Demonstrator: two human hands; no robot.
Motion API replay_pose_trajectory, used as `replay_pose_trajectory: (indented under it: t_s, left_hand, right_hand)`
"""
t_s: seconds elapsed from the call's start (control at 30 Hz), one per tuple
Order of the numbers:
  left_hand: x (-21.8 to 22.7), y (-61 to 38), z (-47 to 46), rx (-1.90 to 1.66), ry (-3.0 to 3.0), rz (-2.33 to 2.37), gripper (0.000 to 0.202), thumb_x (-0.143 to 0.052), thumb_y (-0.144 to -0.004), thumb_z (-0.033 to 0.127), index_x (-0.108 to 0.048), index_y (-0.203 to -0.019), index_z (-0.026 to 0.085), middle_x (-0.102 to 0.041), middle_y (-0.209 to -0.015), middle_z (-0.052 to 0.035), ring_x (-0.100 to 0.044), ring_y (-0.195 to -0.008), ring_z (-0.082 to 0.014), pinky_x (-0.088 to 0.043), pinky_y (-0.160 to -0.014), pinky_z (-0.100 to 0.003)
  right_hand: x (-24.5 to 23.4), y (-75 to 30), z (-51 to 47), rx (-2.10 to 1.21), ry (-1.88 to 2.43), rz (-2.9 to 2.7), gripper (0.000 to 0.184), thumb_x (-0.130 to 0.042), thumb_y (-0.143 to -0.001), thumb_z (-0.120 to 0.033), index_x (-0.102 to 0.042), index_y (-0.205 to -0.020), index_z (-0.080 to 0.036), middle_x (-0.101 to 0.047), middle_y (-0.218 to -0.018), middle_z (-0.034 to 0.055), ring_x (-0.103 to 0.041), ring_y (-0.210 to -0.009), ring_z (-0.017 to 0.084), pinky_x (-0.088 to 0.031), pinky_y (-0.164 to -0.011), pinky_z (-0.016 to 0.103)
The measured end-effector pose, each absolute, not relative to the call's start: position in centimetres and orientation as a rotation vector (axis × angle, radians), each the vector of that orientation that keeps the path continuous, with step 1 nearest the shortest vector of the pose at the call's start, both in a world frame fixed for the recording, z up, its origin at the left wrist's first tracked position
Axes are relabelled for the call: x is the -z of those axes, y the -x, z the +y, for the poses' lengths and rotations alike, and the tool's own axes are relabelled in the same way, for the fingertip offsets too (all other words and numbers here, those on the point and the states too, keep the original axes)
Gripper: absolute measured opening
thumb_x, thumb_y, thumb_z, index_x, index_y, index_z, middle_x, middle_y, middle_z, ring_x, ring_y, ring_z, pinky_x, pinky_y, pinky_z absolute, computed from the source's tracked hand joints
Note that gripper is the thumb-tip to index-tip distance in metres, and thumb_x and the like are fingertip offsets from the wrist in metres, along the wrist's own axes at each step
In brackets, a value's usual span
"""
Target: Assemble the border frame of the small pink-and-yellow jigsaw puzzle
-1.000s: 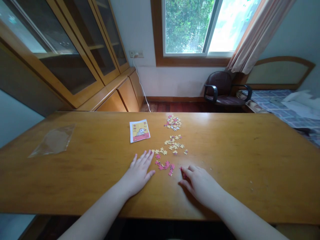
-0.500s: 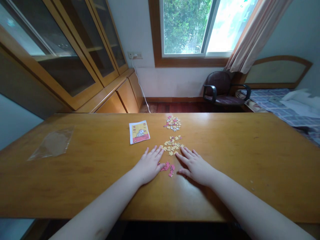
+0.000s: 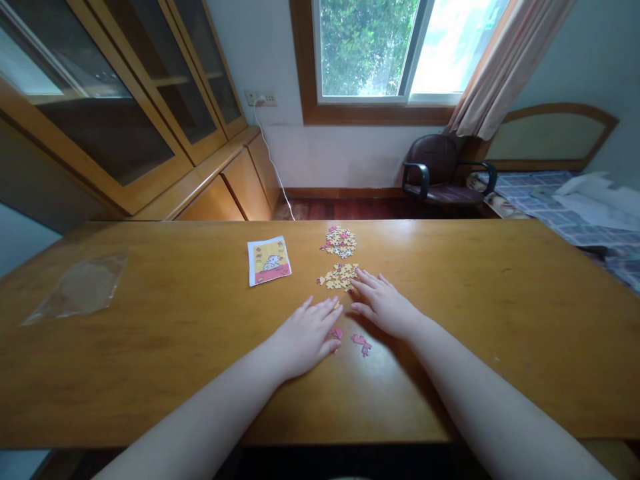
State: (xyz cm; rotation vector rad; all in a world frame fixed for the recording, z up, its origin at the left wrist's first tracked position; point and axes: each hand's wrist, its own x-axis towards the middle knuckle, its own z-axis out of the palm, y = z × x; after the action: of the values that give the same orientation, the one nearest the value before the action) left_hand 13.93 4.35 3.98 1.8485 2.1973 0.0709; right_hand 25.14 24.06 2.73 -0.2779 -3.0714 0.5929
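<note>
My left hand point(image 3: 307, 333) lies flat and open on the wooden table point(image 3: 475, 320), partly covering a few pink puzzle pieces point(image 3: 336, 333). More pink pieces point(image 3: 361, 343) lie just right of it. My right hand point(image 3: 383, 303) is flat with fingers spread, its fingertips touching the edge of a cluster of yellow puzzle pieces point(image 3: 337, 277). Farther back sits a mixed pile of pieces point(image 3: 339, 241). To the left of that pile lies a small picture card point(image 3: 269, 260) showing a white animal on yellow and red.
A clear plastic bag point(image 3: 75, 288) lies at the table's far left. Beyond the table are glass-fronted wooden cabinets point(image 3: 125, 100), a window, a dark armchair point(image 3: 443, 177) and a bed point(image 3: 575, 207) at the right.
Both hands slid forward from the near pink pieces toward the yellow cluster. The scattered yellow pieces are now bunched closer together. The right hand went from curled to flat and open.
</note>
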Motion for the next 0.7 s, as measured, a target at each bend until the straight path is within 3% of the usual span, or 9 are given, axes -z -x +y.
replay_pose_trajectory:
  t_s: [0.17,0.33,0.47,0.57,0.7]
  left_hand:
    - [-3.7,-14.4,5.0,-0.096,-1.835,2.198,0.056,-0.044,-0.094,0.042,-0.043,-0.143,0.015,-0.04,-0.15,-0.0149,-0.036,-0.14,-0.0256,-0.023,-0.117,-0.048]
    - [-3.8,-12.8,6.9,0.003,-1.806,2.212,0.059,-0.046,-0.094,0.041,-0.04,-0.144,0.012,-0.036,-0.151,-0.0157,-0.032,-0.142,-0.0258,-0.023,-0.118,-0.046]
    - [-4.4,-13.8,6.4,0.066,-1.718,2.342,0.066,-0.053,-0.089,0.044,-0.038,-0.146,0.013,-0.029,-0.154,-0.0164,-0.027,-0.144,-0.0287,-0.024,-0.117,-0.047]
    - [-4.6,-15.5,5.1,0.095,-1.672,2.273,0.067,-0.052,-0.088,0.047,-0.04,-0.145,0.012,-0.036,-0.151,-0.0174,-0.035,-0.14,-0.03,-0.028,-0.115,-0.049]
    - [-4.1,-15.9,4.9,0.067,-1.681,2.272,0.063,-0.049,-0.09,0.047,-0.043,-0.143,0.015,-0.037,-0.15,-0.0151,-0.034,-0.14,-0.0301,-0.025,-0.116,-0.052]
  right_hand:
    - [-2.1,-25.6,24.5,-0.625,0.202,-2.946,0.052,-0.05,-0.093,-0.043,-0.048,-0.14,-0.02,-0.037,-0.151,0.014,-0.032,-0.141,0.026,-0.024,-0.115,0.054]
    - [-2.2,-25.9,24.9,-0.656,0.197,-2.945,0.052,-0.052,-0.093,-0.04,-0.048,-0.14,-0.018,-0.04,-0.15,0.0151,-0.036,-0.139,0.026,-0.025,-0.116,0.053]
    - [-2.2,-26.0,24.9,-0.646,0.172,-2.944,0.053,-0.052,-0.093,-0.042,-0.048,-0.14,-0.017,-0.041,-0.149,0.0154,-0.036,-0.139,0.027,-0.025,-0.116,0.053]
    - [-2.1,-26.0,24.8,-0.663,0.126,-2.907,0.049,-0.051,-0.093,-0.041,-0.051,-0.137,-0.017,-0.047,-0.145,0.0145,-0.043,-0.134,0.025,-0.028,-0.115,0.051]
    - [-1.8,-25.8,24.7,-0.689,0.083,-2.831,0.041,-0.048,-0.095,-0.036,-0.057,-0.13,-0.018,-0.057,-0.136,0.0126,-0.052,-0.126,0.024,-0.033,-0.113,0.048]
